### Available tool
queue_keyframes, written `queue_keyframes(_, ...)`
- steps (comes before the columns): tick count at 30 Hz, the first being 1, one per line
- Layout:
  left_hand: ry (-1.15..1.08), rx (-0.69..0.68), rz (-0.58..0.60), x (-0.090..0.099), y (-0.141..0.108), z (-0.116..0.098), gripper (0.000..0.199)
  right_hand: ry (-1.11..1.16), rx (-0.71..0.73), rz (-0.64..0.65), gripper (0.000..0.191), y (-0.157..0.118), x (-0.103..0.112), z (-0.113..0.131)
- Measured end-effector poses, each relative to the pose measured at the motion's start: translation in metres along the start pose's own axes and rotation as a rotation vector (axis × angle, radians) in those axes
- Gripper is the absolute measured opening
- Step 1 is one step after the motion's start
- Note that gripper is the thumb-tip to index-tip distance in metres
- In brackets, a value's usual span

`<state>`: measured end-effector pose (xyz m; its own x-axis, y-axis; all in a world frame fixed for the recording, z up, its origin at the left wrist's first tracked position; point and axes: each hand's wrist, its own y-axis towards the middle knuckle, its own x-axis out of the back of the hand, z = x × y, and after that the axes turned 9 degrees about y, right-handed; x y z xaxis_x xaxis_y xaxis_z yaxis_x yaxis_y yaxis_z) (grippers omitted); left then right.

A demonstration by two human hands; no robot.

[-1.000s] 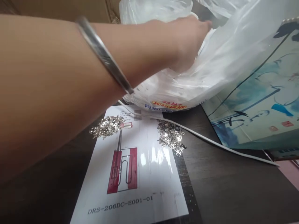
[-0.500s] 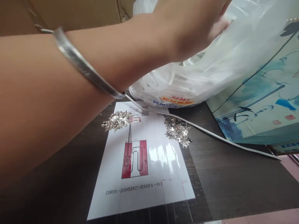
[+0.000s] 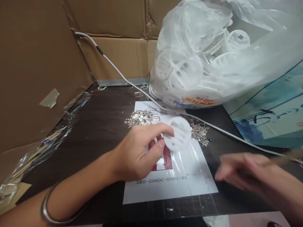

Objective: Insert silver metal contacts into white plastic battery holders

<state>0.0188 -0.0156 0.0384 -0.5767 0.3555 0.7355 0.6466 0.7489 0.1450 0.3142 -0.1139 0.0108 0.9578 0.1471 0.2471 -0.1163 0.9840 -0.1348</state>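
A white round plastic disc (image 3: 178,134) with slots is pinched between the thumb and fingers of my left hand (image 3: 142,151), above the printed sheet (image 3: 165,190). At the right, my right hand (image 3: 246,173) is smeared by motion over the dark table, its fingers curled; a thin tan item (image 3: 284,157) shows beside it, and whether the hand grips it is unclear. Small silver metal pieces lie in a left heap (image 3: 139,118) and a right heap (image 3: 200,131) at the sheet's upper part. Behind them stands a clear plastic bag (image 3: 189,78) full of white discs.
A white cable (image 3: 113,66) runs from the cardboard wall (image 3: 113,56) across the table (image 3: 94,116), between the bag and the heaps. A blue painted panel (image 3: 272,123) stands at the right. Clear tape (image 3: 54,142) lines the left cardboard edge.
My left arm has drawn back from the bag, and my left hand now holds a white disc over the sheet. My right hand has come into view. The camera view has shifted.
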Motion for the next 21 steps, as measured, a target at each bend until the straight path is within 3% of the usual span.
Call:
queue_keyframes(1,-0.030,0.000,0.017,-0.004,-0.002,0.000,0.028,0.034,0.048,0.084,0.050,0.020,-0.011,0.015)
queue_keyframes(4,-0.064,-0.029,0.105,-0.008,-0.005,0.006,0.021,0.045,0.104,0.098,0.038,0.079,-0.044,0.049)
queue_keyframes(9,-0.014,-0.195,0.178,-0.012,-0.009,0.020,0.014,-0.382,0.219,0.151,0.013,0.148,-0.085,0.053)
queue_keyframes(11,-0.011,-0.179,0.181,-0.011,-0.012,0.023,0.014,-0.412,0.223,0.159,0.012,0.162,-0.097,0.051)
queue_keyframes(16,-0.098,0.023,0.265,-0.008,-0.018,0.026,0.031,-0.446,0.227,0.157,0.009,0.174,-0.117,0.055)
queue_keyframes(21,-0.120,0.038,0.258,-0.010,-0.017,0.029,0.029,-0.492,0.220,0.101,0.011,0.176,-0.124,0.056)
